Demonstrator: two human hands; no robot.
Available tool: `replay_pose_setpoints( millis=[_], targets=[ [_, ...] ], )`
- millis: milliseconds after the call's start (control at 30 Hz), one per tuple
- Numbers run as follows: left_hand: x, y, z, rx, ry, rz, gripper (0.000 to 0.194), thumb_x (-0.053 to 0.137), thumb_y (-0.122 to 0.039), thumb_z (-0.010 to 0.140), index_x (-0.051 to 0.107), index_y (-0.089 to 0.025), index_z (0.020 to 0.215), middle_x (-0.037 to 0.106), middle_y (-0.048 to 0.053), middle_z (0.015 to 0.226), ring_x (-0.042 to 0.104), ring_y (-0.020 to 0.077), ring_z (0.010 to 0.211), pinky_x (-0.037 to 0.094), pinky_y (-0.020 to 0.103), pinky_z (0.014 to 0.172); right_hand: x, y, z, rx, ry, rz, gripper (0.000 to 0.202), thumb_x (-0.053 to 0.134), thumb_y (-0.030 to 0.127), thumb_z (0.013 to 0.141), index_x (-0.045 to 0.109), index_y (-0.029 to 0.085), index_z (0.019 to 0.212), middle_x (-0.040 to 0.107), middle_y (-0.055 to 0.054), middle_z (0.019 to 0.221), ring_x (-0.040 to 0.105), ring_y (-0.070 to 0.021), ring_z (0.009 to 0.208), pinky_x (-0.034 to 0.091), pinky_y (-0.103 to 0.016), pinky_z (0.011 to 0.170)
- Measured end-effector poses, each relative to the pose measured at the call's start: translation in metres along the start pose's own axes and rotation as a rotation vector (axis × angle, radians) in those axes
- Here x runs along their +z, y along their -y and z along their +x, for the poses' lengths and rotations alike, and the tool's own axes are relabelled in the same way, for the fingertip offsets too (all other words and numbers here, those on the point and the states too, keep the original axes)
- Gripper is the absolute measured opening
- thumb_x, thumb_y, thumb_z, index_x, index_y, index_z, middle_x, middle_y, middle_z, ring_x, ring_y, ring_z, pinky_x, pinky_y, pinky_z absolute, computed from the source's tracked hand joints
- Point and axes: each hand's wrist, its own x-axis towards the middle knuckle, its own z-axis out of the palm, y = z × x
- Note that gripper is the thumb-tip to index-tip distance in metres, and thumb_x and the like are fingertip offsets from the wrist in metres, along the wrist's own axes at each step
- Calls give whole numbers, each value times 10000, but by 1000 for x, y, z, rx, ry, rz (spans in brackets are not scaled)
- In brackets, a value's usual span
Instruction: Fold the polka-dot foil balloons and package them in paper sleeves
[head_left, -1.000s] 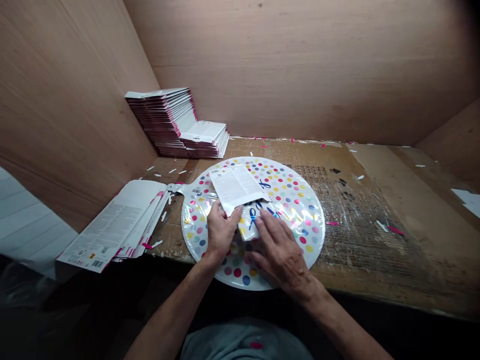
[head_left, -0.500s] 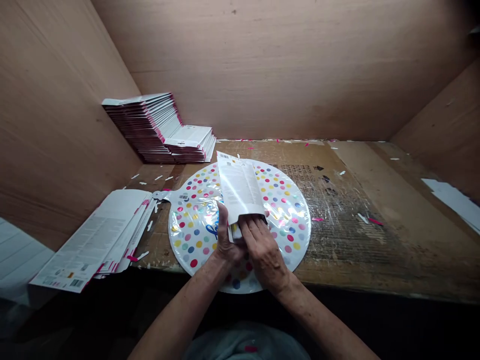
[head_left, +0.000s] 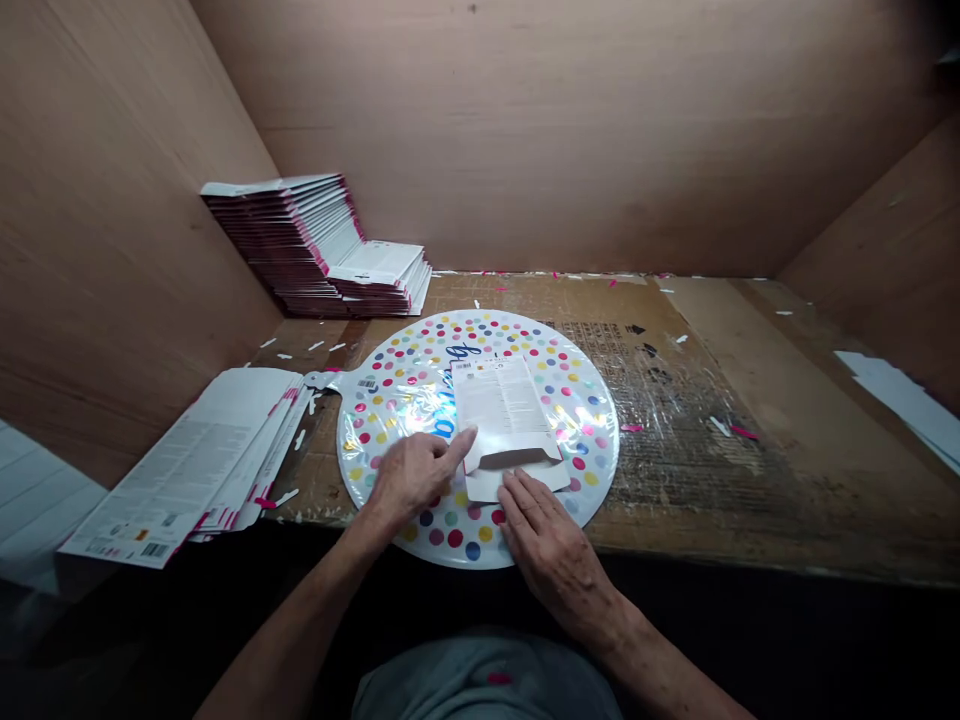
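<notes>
A large round foil balloon point(head_left: 401, 375) with coloured dots and blue lettering lies flat, its tail pointing left. On top of it rests a white printed card envelope point(head_left: 499, 405), its mouth turned towards me and its flap folded out. My left hand point(head_left: 420, 475) is beside the envelope's lower left corner, thumb stretched out to its edge and fingers resting on the balloon. With fingers extended, my right hand point(head_left: 551, 545) lies on the flap below the mouth. Whatever is inside the envelope is hidden.
Flat printed envelopes point(head_left: 180, 455) overhang the front edge at left. A tall stack of envelopes point(head_left: 307, 245) stands in the back left corner. White paper sheets point(head_left: 900, 395) lie at far right. Small white and pink scraps dot the cardboard-covered table point(head_left: 750, 490). Wooden panels enclose three sides.
The envelope has gone from being held tilted up in both hands to lying flat on the balloon. My right fingers have come out of its mouth; my left hand has let go and shifted left.
</notes>
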Motion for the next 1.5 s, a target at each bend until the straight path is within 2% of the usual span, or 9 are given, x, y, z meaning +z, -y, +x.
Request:
replay_pose_setpoints(
  millis=[100,200,267,467,700,900,1133,1333,1500],
  targets=[
    [8,0,5,296,-193,603,341,586,-501,871,669,-194,749,713,88,798,677,285,929,512,384,803,-8,-3,-23,11,5,49,340,454,73,949,600,79,1256,671,-172,1242,588,-277,1226,533,-436,991],
    [36,4,7,711,72,717,291,528,-369,945,650,-186,1136,662,108,1248,561,279,1231,465,424,1010,-24,-14,-30,45,-90,91,236,548,87,928,660,129,1132,731,-112,1061,664,-227,1026,541,-381,900],
    [53,10,6,820,230,740,354,495,-352,969,593,-183,1264,581,110,1382,456,301,1352,407,473,1091,-33,-25,-32,115,-120,39,181,597,107,916,682,154,1068,732,-85,969,657,-211,910,521,-364,831],
    [67,17,-5,830,347,702,403,426,-349,999,552,-164,1334,530,136,1439,414,322,1390,354,531,1134,-40,-45,-36,120,32,-25,168,574,153,945,690,166,1066,708,-75,958,608,-209,878,459,-347,809],
    [68,17,-10,752,378,654,440,498,-352,971,532,-147,1359,510,154,1462,389,331,1414,333,550,1150,-40,-43,-34,-14,116,-65,128,545,154,961,672,143,951,691,-76,905,573,-203,817,417,-344,775],
    [69,16,-6,766,384,686,425,492,-320,971,535,-132,1349,505,159,1463,381,334,1416,321,551,1158,-32,-44,-25,20,137,-125,137,534,181,972,658,139,936,678,-74,911,561,-208,843,404,-345,799],
    [68,13,2,827,403,670,379,489,-345,971,562,-173,1301,545,138,1412,418,305,1385,355,531,1142,-41,-38,-21,-39,232,-94,303,518,285,976,600,185,702,606,-47,719,512,-199,694,372,-352,681],
    [69,12,-2,837,434,675,386,451,-353,987,543,-179,1319,528,137,1429,394,311,1400,347,542,1142,-48,-42,-35,87,90,14,159,512,219,990,660,161,994,674,-64,882,561,-189,816,415,-323,757],
    [69,15,-5,799,437,670,413,452,-340,986,522,-160,1352,494,146,1468,367,324,1421,321,562,1153,-33,-40,-33,32,124,-20,133,529,170,976,662,158,973,675,-67,901,556,-197,841,417,-333,784]
  ],
)
